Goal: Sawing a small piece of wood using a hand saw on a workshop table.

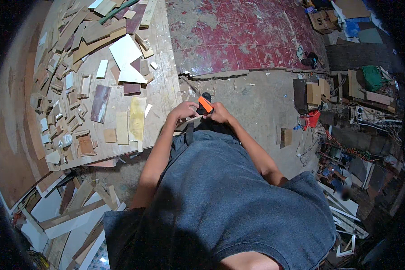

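Note:
Both hands are close together in front of my waist, at the right edge of a work table. My right hand (219, 112) is closed around a black tool with a bright orange part (205, 105); its exact kind is unclear. On the other side of the tool, my left hand (184, 110) has its fingers bent toward it. A thin pale strip of wood (192, 120) lies under the left fingers, slanting up toward the tool, and the left hand seems to grip it. The strip's lower end is partly hidden by the wrist and my clothing.
The table (159, 81) carries many wood offcuts, including a yellowish board (137, 118) and a white panel (125, 53). Scrap boards (72, 216) pile up at lower left. Red worn flooring (238, 36) lies ahead. Cluttered shelves and cables (369, 114) stand at right.

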The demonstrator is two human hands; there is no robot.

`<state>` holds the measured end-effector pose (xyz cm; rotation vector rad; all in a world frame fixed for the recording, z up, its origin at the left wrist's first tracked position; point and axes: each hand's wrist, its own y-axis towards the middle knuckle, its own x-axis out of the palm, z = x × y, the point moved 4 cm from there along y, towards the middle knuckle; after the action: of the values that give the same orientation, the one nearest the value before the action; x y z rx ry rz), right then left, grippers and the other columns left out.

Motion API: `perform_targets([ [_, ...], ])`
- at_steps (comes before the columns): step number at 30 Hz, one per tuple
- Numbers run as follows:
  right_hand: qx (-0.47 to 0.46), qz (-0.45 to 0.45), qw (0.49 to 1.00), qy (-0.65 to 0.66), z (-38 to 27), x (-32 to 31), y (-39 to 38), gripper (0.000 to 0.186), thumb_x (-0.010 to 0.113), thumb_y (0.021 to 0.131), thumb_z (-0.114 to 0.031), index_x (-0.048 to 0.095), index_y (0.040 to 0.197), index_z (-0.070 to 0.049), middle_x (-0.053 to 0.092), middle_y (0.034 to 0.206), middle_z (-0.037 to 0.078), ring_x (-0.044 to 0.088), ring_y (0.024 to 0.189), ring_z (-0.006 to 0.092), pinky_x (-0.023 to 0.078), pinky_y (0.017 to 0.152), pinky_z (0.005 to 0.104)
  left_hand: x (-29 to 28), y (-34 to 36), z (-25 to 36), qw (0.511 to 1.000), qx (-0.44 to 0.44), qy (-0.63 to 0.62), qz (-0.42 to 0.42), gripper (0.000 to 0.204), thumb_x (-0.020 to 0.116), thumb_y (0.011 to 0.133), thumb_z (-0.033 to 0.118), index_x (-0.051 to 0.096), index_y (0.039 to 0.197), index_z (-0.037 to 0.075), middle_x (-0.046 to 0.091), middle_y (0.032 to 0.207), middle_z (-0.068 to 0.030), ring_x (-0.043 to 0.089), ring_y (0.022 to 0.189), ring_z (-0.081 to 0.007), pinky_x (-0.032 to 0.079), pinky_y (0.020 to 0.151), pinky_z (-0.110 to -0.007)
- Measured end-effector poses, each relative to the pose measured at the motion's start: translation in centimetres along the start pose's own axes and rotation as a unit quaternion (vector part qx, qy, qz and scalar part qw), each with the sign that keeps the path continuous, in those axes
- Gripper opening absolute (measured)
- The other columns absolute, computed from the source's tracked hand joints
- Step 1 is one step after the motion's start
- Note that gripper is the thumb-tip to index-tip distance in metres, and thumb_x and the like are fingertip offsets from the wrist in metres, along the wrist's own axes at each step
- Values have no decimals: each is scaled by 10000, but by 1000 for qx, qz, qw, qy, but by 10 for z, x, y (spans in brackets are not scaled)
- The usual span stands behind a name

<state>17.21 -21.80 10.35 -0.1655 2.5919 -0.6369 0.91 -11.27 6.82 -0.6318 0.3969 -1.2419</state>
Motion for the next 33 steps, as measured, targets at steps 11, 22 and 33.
perform_targets([
  [11, 24, 0, 1000, 5, -13, -6, -2, 261, 843, 728, -115, 745, 950, -20, 722, 803, 61, 652, 779, 138, 518, 791, 330, 2, 0, -4, 991, 70, -95, -60, 430, 672, 789, -71, 648, 1210, 15, 728, 900, -57, 643, 742, -105, 514, 627, -263],
  [22, -1, 23, 1000, 14, -11, -4, -8, 262, 843, 732, -90, 722, 943, 9, 716, 803, 70, 618, 778, 121, 518, 775, 329, 3, -3, -7, 995, 78, -42, -40, 398, 673, 806, -22, 714, 1191, 74, 722, 910, -32, 642, 778, -110, 529, 704, -281],
  [33, 12, 36, 999, 33, -17, -5, -17, 231, 838, 734, -95, 719, 903, 9, 711, 797, 78, 621, 767, 135, 511, 743, 333, 1, 4, -30, 999, 31, 10, -21, 184, 815, 782, 180, 824, 965, 186, 700, 745, 35, 550, 624, -86, 449, 554, -268],
])
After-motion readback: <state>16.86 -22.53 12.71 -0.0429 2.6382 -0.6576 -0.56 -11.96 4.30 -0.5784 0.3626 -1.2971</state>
